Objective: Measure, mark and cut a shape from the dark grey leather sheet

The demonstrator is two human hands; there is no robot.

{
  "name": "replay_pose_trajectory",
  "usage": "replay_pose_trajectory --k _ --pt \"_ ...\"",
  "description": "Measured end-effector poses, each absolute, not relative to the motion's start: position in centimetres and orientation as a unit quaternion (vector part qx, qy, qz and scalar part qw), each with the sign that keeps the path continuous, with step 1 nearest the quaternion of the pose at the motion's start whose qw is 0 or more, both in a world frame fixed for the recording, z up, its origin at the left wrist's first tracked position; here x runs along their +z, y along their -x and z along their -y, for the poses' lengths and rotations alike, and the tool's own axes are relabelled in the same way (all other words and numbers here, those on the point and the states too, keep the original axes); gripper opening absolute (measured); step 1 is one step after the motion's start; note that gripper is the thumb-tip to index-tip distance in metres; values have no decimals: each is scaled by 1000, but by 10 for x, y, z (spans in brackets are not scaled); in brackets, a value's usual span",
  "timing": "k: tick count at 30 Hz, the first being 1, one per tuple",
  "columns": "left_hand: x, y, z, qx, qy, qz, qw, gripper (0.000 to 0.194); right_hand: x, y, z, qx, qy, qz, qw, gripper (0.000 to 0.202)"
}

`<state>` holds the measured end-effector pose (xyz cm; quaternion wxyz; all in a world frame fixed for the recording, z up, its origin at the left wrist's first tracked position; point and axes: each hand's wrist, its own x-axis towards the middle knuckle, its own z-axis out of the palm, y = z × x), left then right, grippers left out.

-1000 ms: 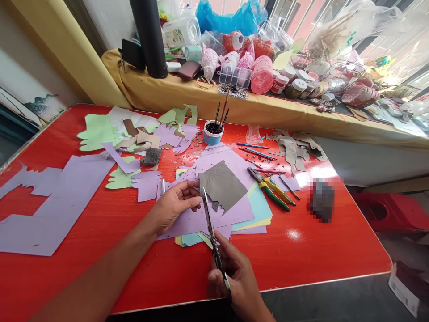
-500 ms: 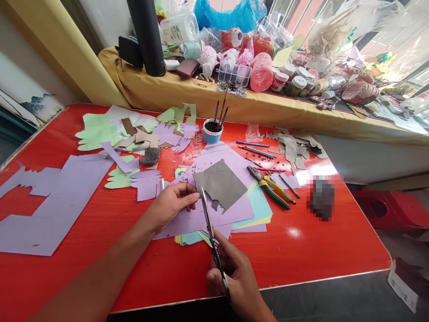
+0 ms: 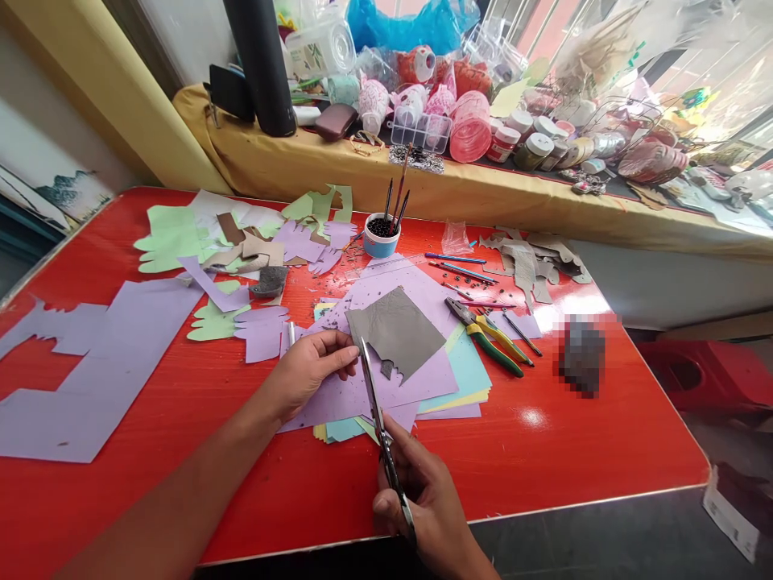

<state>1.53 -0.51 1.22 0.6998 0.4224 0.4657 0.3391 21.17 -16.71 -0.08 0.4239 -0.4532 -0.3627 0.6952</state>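
My left hand (image 3: pixel 314 362) pinches the left edge of a grey leather-like sheet (image 3: pixel 402 326) between thumb and fingers. A jagged notch is cut along the sheet's lower edge. In my right hand (image 3: pixel 423 491) is a pair of scissors (image 3: pixel 375 407), its blades pointing up and away from me. The blade tips lie at the sheet's left edge, close beside my left fingertips, and look nearly closed. Beneath the sheet is a stack of coloured paper, with a purple sheet (image 3: pixel 428 387) on top.
Pliers (image 3: pixel 489 338) and several thin pencil-like sticks (image 3: pixel 465 272) lie right of the stack. A small tub (image 3: pixel 382 242) of black beads stands behind it. Paper cutouts (image 3: pixel 175 238) and a large purple sheet (image 3: pixel 121 362) cover the left side. Jars (image 3: pixel 535 151) crowd the sill.
Both hands, the sheet and the scissors keep nearly the same place. The view has shifted very slightly.
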Motion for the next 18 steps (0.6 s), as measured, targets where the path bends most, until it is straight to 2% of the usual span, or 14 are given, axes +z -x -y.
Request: replay_pose_trajectory --k 18 --pt "20 -11 2 300 -444 -493 685 32 4 -214 165 706 450 365 407 99"
